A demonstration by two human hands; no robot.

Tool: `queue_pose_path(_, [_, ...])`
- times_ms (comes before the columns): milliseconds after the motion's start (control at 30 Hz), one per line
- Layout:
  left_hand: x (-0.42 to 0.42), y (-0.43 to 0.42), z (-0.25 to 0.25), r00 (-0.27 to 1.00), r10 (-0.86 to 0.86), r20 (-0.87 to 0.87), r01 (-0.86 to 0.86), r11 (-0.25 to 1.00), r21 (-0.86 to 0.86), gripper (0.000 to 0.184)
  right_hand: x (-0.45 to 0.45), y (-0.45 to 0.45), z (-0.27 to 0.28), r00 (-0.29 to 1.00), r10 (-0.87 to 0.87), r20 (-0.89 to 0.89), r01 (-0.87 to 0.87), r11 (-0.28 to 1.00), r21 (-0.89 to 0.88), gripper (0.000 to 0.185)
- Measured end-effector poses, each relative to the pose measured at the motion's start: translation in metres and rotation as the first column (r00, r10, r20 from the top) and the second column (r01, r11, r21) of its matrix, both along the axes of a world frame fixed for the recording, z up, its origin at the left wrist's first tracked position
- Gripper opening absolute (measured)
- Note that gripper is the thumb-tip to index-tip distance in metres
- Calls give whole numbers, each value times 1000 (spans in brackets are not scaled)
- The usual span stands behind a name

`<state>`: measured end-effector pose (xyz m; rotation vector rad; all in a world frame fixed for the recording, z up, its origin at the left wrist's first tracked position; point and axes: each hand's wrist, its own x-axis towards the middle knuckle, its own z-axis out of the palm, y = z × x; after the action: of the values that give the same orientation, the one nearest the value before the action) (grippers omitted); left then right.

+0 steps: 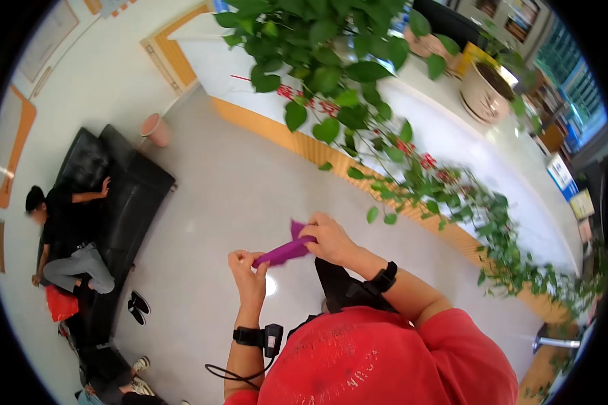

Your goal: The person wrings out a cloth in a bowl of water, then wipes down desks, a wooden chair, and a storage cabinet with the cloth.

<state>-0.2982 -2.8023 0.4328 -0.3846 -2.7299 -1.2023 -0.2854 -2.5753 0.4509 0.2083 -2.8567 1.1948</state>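
A purple cloth (284,252) is stretched between my two hands in front of my red shirt. My left hand (248,262) pinches its lower left end between thumb and fingers. Higher up and to the right, my right hand (327,239) is closed around the other end, and a loose corner of cloth sticks up beside its fingers. The strip looks folded or rolled lengthwise. Each wrist wears a black strap, and a small black device with a cable sits on the left one.
A white counter (446,145) with trailing green plants (324,74) curves along the right, bearing a plant pot (485,93). To the left, one person sits on a black sofa (132,179), another person's legs show below. A pink bin (156,130) and black shoes (138,308) stand on the floor.
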Motion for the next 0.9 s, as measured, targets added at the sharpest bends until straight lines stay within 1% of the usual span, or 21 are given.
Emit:
queue_pose_path(67, [-33, -6, 3, 996, -8, -84, 13, 998, 59, 19, -43, 4, -7, 985, 60, -164, -77, 992, -99, 15])
queue_pose_path(100, [-45, -8, 7, 993, -8, 116, -25, 958, 285, 17, -65, 5, -11, 967, 78, -244, -118, 982, -150, 12])
queue_pose_path(133, [-58, -5, 22, 953, -59, 296, -98, 866, 490, 16, -90, 6, -9, 975, 182, -129, -217, 911, -351, 15])
queue_pose_path(167, [-76, -3, 35, 884, -155, 441, -199, 730, 654, 15, -117, 7, 0, 967, 251, 32, -210, 866, -454, 18])
queue_pose_path(200, [-92, -12, 23, 882, -132, 452, -216, 739, 638, 16, -139, 7, 11, 925, 329, 190, -177, 816, -551, 20])
queue_pose_path(233, [-108, -11, 31, 886, -109, 451, -250, 707, 662, 16, -158, 6, 27, 845, 413, 339, -117, 763, -636, 23])
queue_pose_path(267, [-122, -9, 42, 888, -89, 452, -281, 672, 685, 16, -176, 4, 45, 819, 453, 352, -98, 715, -692, 27])
queue_pose_path(300, [-139, -7, 51, 892, -73, 445, -303, 633, 713, 17, -197, 1, 47, 798, 511, 319, -63, 598, -799, 27])
queue_pose_path(367, [-172, -9, 66, 919, -2, 394, -311, 611, 728, 18, -236, -8, 45, 759, 608, 232, 29, 325, -945, 26])
queue_pose_path(400, [-187, -9, 75, 923, 27, 383, -325, 586, 742, 18, -256, -18, 38, 723, 639, 260, 197, 171, -966, 26])
queue_pose_path(467, [-219, -12, 82, 911, 48, 410, -373, 525, 765, 19, -290, -38, 28, 631, 711, 310, 531, -105, -841, 27])
queue_pose_path(533, [-248, -30, 72, 869, 127, 479, -449, 610, 652, 21, -293, -51, 37, 588, 674, 448, 612, -7, -791, 28])
queue_pose_path(567, [-265, -43, 64, 850, 170, 499, -477, 651, 590, 21, -304, -60, 35, 566, 696, 442, 618, -4, -786, 29])
queue_pose_path(600, [-277, -58, 41, 858, 240, 454, -475, 704, 527, 20, -316, -69, 32, 545, 717, 434, 623, 0, -782, 29])
queue_pose_path(700, [-309, -81, 34, 762, 297, 575, -630, 543, 554, 19, -376, -103, -40, 442, 868, 225, 617, -112, -779, 27])
queue_pose_path(733, [-322, -97, 27, 744, 294, 601, -646, 547, 532, 20, -397, -114, -65, 403, 903, 152, 621, -147, -769, 27])
queue_pose_path(767, [-336, -113, 18, 755, 338, 562, -630, 610, 480, 19, -417, -125, -82, 365, 928, 76, 626, -184, -758, 26])
queue_pose_path(800, [-352, -129, 9, 771, 376, 515, -610, 669, 425, 18, -440, -128, -97, 390, 917, 87, 614, -188, -767, 24])
queue_pose_path(833, [-369, -148, 0, 791, 406, 457, -584, 724, 368, 17, -459, -129, -89, 432, 885, 173, 656, -176, -734, 24])
queue_pose_path(867, [-387, -175, -12, 822, 448, 353, -535, 819, 206, 16, -482, -129, -68, 473, 844, 253, 688, -174, -705, 23])
queue_pose_path(900, [-409, -197, -11, 824, 430, 368, -524, 826, 207, 16, -508, -132, -55, 509, 795, 330, 715, -178, -676, 23])
